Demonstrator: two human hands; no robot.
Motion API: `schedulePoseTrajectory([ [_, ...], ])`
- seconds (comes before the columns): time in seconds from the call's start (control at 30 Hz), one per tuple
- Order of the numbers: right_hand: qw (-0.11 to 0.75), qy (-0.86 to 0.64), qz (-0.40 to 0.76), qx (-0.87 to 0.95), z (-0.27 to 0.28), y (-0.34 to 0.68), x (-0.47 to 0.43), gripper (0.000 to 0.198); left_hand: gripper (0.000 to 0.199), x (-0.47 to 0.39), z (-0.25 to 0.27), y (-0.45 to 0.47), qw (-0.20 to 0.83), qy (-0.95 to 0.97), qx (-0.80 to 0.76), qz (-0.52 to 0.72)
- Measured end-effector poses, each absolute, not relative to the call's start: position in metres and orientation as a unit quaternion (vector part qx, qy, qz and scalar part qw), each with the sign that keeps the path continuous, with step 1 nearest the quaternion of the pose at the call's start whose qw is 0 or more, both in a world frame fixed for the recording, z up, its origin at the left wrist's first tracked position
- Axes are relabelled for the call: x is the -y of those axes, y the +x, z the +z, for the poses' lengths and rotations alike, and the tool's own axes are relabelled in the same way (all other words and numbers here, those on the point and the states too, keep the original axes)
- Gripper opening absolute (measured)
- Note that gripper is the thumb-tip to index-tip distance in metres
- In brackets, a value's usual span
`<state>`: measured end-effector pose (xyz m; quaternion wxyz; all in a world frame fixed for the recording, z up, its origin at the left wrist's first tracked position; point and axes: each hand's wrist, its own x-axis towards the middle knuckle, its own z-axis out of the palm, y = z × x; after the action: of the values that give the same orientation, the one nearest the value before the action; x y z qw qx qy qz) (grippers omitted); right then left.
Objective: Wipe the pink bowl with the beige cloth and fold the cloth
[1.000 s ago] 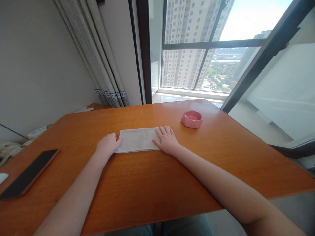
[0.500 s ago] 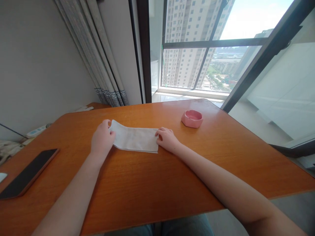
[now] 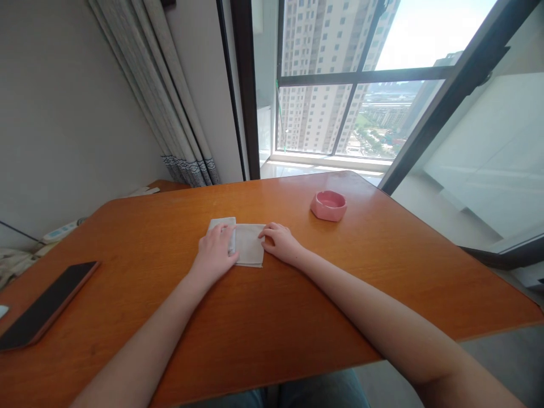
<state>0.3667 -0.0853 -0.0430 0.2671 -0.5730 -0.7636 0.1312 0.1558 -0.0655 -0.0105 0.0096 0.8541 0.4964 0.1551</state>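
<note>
A thin white cloth [image 3: 249,245] lies on the wooden table, with its left part folded over toward the right. My left hand [image 3: 216,254] rests on that folded part, fingers stretched out and pressing down, the thumb near the fold's right side. At the cloth's right edge is my right hand [image 3: 280,242], its bent fingers and thumb holding the edge against the table. The fingertips partly cover the cloth there. Behind and to the right of my right hand stands a pink, angular bowl-like dish [image 3: 328,205], touched by neither hand.
The brown wooden table [image 3: 272,323] ends just before my lap. A flat dark slab with a reddish edge [image 3: 51,303] lies at left, a small white object [image 3: 3,310] beside it. A white power strip [image 3: 63,229] is beyond the left edge. A curtain [image 3: 170,113] and glass panes stand behind.
My left hand has moved right, carrying the cloth's left end over onto the rest of it. It has gone from pinching that end to lying flat on it. My right hand stays at the right edge.
</note>
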Motion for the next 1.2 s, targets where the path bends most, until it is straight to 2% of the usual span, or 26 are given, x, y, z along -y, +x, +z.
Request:
schedulePoseTrajectory([
  [0.17,0.267,-0.569,0.127,0.767,-0.042,0.367,0.087,0.018,0.052,0.064,-0.008,0.138,0.088,0.865,-0.49,0.063],
  [0.33,0.265,-0.565,0.129,0.771,-0.041,0.367,0.088,0.018,0.029,0.064,-0.002,0.142,0.045,0.846,-0.531,0.036],
  [0.5,0.266,-0.566,0.131,0.769,-0.042,0.367,0.086,0.018,0.018,0.066,0.001,0.147,0.025,0.849,-0.508,0.147],
  [0.6,0.266,-0.565,0.129,0.771,-0.044,0.368,0.086,0.019,0.015,0.076,-0.005,0.159,0.067,0.865,-0.43,0.25],
  [0.77,0.274,-0.56,0.117,0.773,-0.044,0.368,0.084,0.017,0.016,0.086,-0.023,0.179,0.154,0.894,-0.338,0.251],
  [0.87,0.286,-0.563,0.13,0.764,-0.044,0.369,0.083,0.014,0.018,0.084,-0.028,0.181,0.148,0.888,-0.348,0.26],
  [1.0,0.323,-0.564,0.138,0.747,-0.045,0.369,0.082,0.023,0.02,0.085,-0.026,0.179,0.154,0.896,-0.334,0.249],
  [1.13,0.375,-0.582,0.106,0.713,-0.039,0.369,0.086,0.028,0.042,0.083,-0.021,0.171,0.163,0.896,-0.324,0.255],
  [1.2,0.375,-0.567,0.088,0.729,-0.034,0.369,0.09,0.03,0.044,0.075,-0.02,0.162,0.162,0.883,-0.345,0.274],
])
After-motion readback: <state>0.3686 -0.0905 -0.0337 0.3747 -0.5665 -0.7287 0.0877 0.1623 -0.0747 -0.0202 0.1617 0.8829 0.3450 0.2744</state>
